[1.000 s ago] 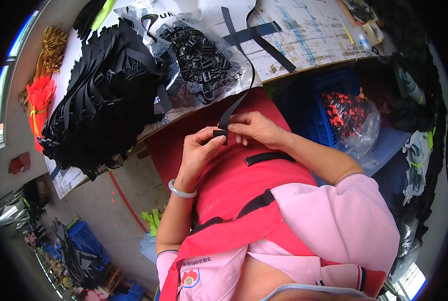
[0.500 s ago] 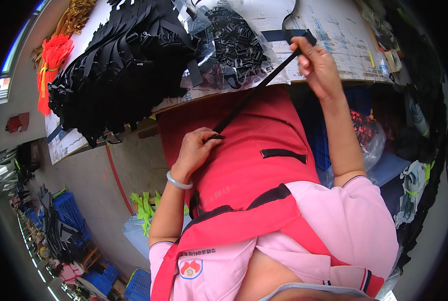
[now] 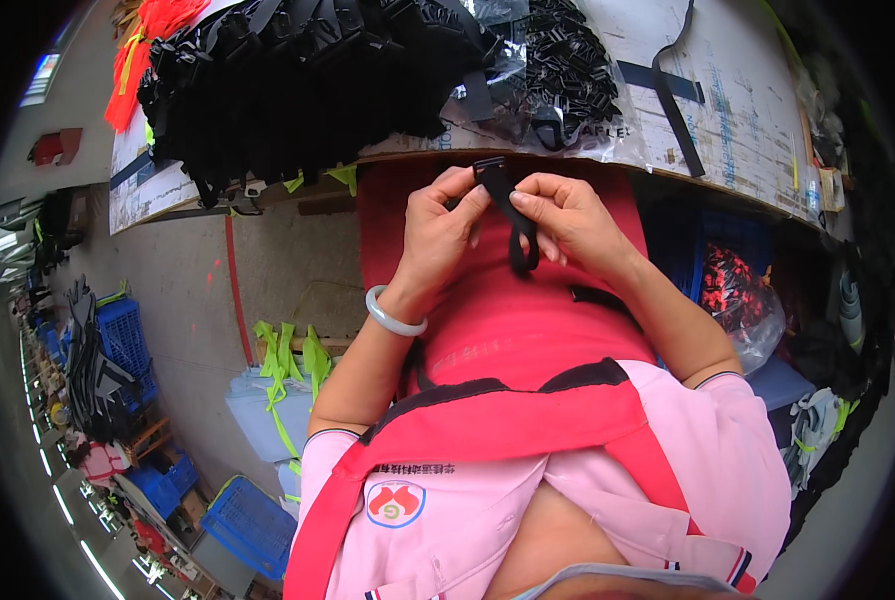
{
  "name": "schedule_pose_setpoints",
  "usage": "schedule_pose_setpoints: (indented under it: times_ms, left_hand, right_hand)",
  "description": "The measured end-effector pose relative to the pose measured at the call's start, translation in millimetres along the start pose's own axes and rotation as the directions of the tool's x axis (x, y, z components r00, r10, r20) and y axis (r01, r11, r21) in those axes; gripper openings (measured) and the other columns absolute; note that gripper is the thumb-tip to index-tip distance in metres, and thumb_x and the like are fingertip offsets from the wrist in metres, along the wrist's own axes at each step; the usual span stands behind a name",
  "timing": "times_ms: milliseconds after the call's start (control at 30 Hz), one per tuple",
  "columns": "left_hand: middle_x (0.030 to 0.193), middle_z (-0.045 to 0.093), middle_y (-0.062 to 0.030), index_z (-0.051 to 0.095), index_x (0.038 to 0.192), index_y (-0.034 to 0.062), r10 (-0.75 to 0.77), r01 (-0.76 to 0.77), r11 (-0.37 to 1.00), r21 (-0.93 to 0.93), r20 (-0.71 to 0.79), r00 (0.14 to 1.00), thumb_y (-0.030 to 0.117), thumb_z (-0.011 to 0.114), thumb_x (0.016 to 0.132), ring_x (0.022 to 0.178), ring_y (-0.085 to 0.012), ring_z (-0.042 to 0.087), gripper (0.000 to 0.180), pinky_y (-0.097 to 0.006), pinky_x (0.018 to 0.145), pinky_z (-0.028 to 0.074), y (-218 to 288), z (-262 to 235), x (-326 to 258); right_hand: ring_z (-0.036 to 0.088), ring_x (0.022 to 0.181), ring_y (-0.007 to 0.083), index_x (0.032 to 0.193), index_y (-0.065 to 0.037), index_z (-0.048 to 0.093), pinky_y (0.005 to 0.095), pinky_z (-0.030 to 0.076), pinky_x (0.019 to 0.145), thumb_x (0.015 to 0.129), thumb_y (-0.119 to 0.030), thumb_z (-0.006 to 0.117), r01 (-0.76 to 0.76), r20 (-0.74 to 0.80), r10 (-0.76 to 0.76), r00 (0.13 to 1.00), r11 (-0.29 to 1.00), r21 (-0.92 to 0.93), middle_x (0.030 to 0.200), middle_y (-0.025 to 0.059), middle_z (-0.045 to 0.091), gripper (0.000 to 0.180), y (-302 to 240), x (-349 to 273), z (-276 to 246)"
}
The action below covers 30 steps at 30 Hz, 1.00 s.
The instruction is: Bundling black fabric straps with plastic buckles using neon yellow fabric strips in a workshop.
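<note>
In front of my red apron (image 3: pixel 487 310), close to the table edge, my two hands work on a short black webbing strap (image 3: pixel 522 245). A black plastic buckle (image 3: pixel 488 166) sits at its upper end. The fingers of my left hand (image 3: pixel 441 225) pinch the strap just below the buckle. My right hand (image 3: pixel 573 222) grips the strap from the other side, thumb on top, and a loop of it hangs between the hands. Beyond them lies a clear plastic bag (image 3: pixel 572 75) of black buckles. How the strap runs through the buckle is too small to tell.
A large heap of black straps with buckles (image 3: pixel 297 90) overhangs the worktable (image 3: pixel 742 110). One loose black strap (image 3: pixel 679 120) crosses the table at right. Below stand a bag of red-and-black pieces (image 3: pixel 735 290) and, at left, blue crates (image 3: pixel 252 525).
The strap was stretched long between my hands, the right one raised over the table. Now both hands are together by the table edge, the strap is looped, and a loose strap lies at right.
</note>
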<state>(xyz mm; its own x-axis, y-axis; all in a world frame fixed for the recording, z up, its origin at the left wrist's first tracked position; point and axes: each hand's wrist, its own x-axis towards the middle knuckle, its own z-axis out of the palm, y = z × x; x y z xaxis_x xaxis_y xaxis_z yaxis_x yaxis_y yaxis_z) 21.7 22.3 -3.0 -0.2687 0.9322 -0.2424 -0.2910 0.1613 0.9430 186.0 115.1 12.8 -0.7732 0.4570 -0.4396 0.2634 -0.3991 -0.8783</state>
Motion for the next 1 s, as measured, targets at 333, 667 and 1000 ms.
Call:
schedule_pose_setpoints:
  times_ms: [333,667,1000]
  left_hand:
    - [0.099,0.061,-0.0049,0.063,0.111,-0.0012,0.467,-0.423,0.820,0.385,-0.023,0.884,0.002,0.059,0.090,0.080,-0.0098,0.061,0.022,-0.023,0.067,0.050,-27,3,1]
    - [0.066,0.058,0.0035,0.071,0.088,-0.0038,-0.210,0.209,0.976,-0.056,-0.009,0.978,0.023,0.066,0.090,0.059,-0.0030,0.047,0.027,-0.019,0.053,0.035,-4,-15,0]
    - [0.067,0.059,0.0055,0.071,0.084,-0.0032,0.142,-0.106,0.974,0.200,-0.174,0.974,0.016,0.068,0.088,0.065,-0.0017,0.046,0.020,-0.019,0.057,0.036,-5,-29,3]
  right_hand:
    - [0.060,0.053,0.0099,0.107,0.000,0.055,0.0195,0.048,0.045,0.096,-0.020,0.057,0.175,-0.159,-0.125,0.979,0.916,0.362,0.076,0.0079,0.062,0.022,15,9,18]
    - [0.056,0.074,0.0053,0.095,-0.002,0.067,0.0183,0.045,0.061,0.086,-0.005,0.067,0.514,-0.151,-0.574,0.805,0.801,-0.307,0.102,0.0034,0.059,0.009,24,19,11]
    - [0.045,0.061,0.0119,0.111,-0.001,0.058,0.0244,0.036,0.056,0.099,-0.020,0.048,0.833,-0.267,-0.794,0.547,0.548,0.075,0.075,0.0044,0.051,0.025,-105,-37,-46]
